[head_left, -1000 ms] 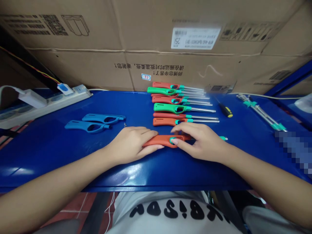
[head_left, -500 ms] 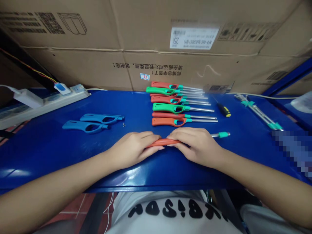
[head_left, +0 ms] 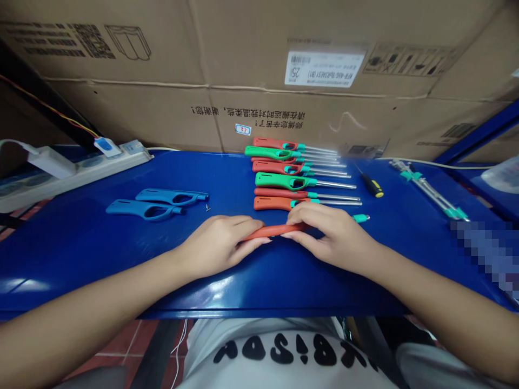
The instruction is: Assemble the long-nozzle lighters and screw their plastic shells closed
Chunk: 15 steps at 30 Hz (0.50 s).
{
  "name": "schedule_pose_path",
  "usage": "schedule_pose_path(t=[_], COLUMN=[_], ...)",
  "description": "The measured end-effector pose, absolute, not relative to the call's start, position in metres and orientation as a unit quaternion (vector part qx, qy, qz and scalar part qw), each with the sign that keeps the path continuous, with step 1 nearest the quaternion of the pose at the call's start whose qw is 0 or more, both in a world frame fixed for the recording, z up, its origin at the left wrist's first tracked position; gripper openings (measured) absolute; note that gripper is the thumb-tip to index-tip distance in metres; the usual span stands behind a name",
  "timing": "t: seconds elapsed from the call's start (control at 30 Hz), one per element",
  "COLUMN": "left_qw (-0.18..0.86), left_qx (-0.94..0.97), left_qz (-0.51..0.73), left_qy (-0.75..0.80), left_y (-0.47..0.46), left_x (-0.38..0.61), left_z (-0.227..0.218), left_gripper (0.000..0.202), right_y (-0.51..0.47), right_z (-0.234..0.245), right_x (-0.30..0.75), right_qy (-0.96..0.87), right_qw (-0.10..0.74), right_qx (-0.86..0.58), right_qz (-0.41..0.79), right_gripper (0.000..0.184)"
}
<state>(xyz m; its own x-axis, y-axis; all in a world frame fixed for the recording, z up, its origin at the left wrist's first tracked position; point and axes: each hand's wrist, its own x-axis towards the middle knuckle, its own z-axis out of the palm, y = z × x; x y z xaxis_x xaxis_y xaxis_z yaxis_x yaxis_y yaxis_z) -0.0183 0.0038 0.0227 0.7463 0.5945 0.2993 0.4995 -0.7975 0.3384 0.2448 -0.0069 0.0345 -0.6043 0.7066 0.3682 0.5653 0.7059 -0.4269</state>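
Observation:
An orange-red lighter handle (head_left: 271, 231) is held level between my two hands, low over the blue table. My left hand (head_left: 222, 242) pinches its left end between thumb and fingers. My right hand (head_left: 330, 229) grips the right end and covers most of it. Just beyond the right knuckles shows a teal collar (head_left: 360, 218) with a small metal tip; whether it joins the held handle I cannot tell. Behind my hands lies a stack of long-nosed lighters, among them a green lighter (head_left: 271, 179) and an orange lighter (head_left: 270, 203), with metal tubes pointing right.
Two blue lighter shells (head_left: 135, 207) lie at left, with tiny screws (head_left: 207, 207) beside them. A yellow-black screwdriver (head_left: 372, 185) and a bundle of metal tubes (head_left: 432, 190) lie at right. A power strip (head_left: 93, 167) edges the left; a large carton (head_left: 251, 65) stands behind.
The right end of the handle has risen a little, with my right hand shifting slightly forward. The teal collar now shows less beyond that hand. Both hands keep hold.

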Motion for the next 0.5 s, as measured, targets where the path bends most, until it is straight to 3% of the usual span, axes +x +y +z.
schedule_pose_path(t=[0.2,0.5], left_qw=[0.093,0.122], left_qx=[0.925,0.925], left_qz=[0.202,0.191], left_qy=[0.307,0.304], left_y=[0.011,0.007], left_x=[-0.020,-0.015], left_z=[0.025,0.018], left_gripper=[0.032,0.035], right_y=[0.005,-0.005], right_z=[0.035,0.029], right_x=[0.254,0.247], right_qy=[-0.900,-0.923], right_qw=[0.173,0.159], right_qx=[-0.394,-0.350], right_qz=[0.063,0.023], right_gripper=[0.009,0.023])
